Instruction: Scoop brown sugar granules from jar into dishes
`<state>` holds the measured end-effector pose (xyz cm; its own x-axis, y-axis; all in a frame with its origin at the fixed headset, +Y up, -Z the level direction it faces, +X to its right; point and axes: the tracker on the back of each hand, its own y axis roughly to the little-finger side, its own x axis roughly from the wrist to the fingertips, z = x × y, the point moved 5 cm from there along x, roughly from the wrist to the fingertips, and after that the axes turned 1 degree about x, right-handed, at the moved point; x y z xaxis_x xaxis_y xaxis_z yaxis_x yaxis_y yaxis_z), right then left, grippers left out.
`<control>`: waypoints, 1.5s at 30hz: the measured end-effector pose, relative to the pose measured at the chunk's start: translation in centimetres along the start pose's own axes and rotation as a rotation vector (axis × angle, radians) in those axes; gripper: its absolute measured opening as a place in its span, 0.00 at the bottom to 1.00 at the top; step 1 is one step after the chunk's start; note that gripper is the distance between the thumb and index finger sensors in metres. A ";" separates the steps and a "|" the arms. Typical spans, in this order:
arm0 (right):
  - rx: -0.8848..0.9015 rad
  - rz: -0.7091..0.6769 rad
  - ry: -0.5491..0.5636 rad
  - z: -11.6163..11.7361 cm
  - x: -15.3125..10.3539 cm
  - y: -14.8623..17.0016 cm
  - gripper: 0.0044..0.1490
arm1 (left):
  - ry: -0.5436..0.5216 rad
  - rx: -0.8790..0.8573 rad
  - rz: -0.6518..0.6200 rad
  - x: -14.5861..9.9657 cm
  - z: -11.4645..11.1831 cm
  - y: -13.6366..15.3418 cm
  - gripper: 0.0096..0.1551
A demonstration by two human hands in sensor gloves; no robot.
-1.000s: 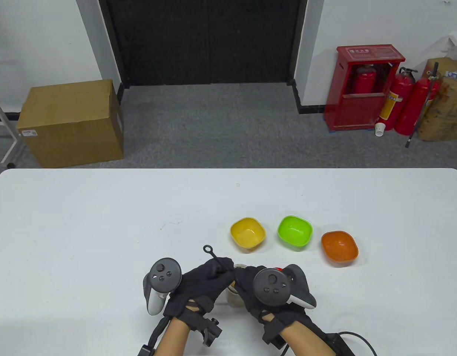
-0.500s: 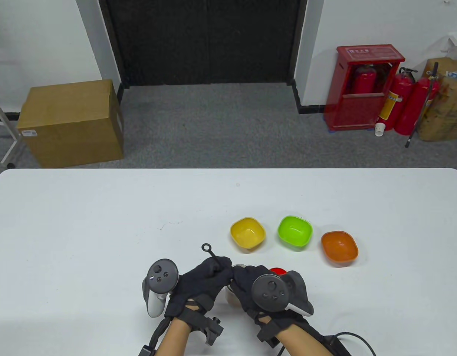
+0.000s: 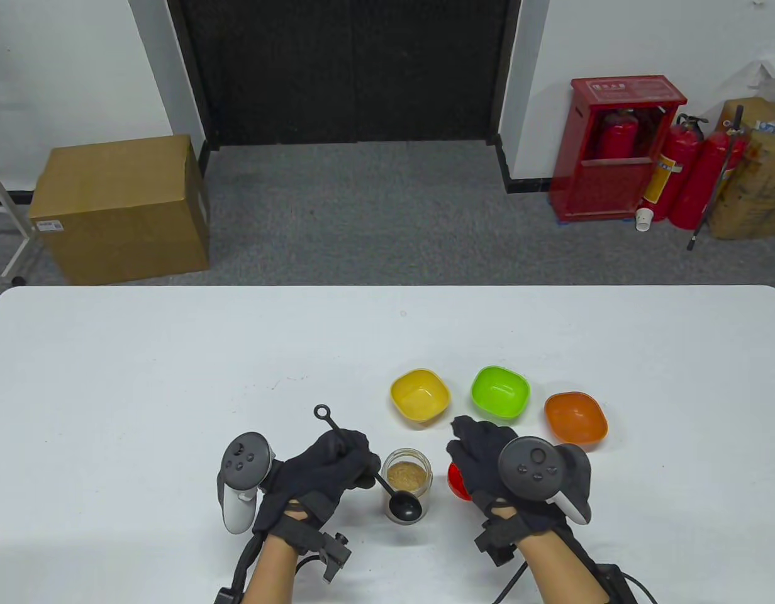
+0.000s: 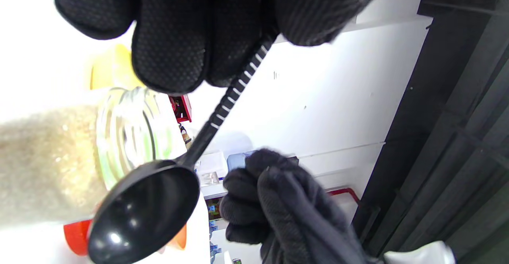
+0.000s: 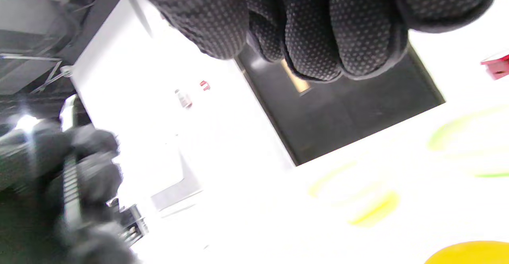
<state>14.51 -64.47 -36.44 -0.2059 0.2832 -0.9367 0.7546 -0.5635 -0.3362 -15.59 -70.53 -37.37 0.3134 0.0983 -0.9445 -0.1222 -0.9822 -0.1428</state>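
Your left hand grips the black spoon by its handle, fingers curled round it; the ring end of the handle sticks out up and to the left, and the empty bowl of the spoon sits over the near rim of the jar. In the left wrist view the spoon shows no granules in its bowl, and the glass jar lies just beside it. The jar stands open on the white bench, between your two hands, with brown sugar visible inside. Your right hand is off the jar, to its right, fingers loosely bent, lying over a red lid that peeks out at its left edge; I cannot tell whether the fingers hold the lid or only rest on it. In the right wrist view the fingers are bunched together and blurred. Beyond the jar three dishes stand in a row: yellow, green, orange. No sugar shows in any of the three.
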 end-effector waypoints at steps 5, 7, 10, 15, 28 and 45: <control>-0.015 0.117 0.075 -2.4 -0.2 4.5 0.31 | -0.063 -0.026 0.012 -0.6 2.2 0.6 0.25; -0.020 0.163 0.091 -3.1 -0.3 6.0 0.32 | -0.082 -0.063 0.017 -0.8 2.9 1.0 0.26; -0.025 0.241 0.133 -4.3 -0.5 8.4 0.33 | -0.120 -0.075 0.030 -1.1 3.8 1.5 0.26; -0.041 0.396 0.175 -5.3 -0.5 12.2 0.36 | -0.173 -0.063 0.052 -1.4 4.9 1.9 0.26; -0.110 0.786 0.135 -3.8 -1.6 21.1 0.45 | -0.267 -0.075 0.081 -2.2 6.4 2.8 0.22; -0.079 1.001 0.097 -2.4 -2.4 25.7 0.38 | -0.299 -0.064 0.098 -2.4 6.5 3.1 0.21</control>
<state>35.90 -77.79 -42.66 0.5944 -0.2279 -0.7712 0.5924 -0.5245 0.6116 -22.89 -72.77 -37.44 0.0113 0.0364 -0.9993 -0.0755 -0.9965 -0.0371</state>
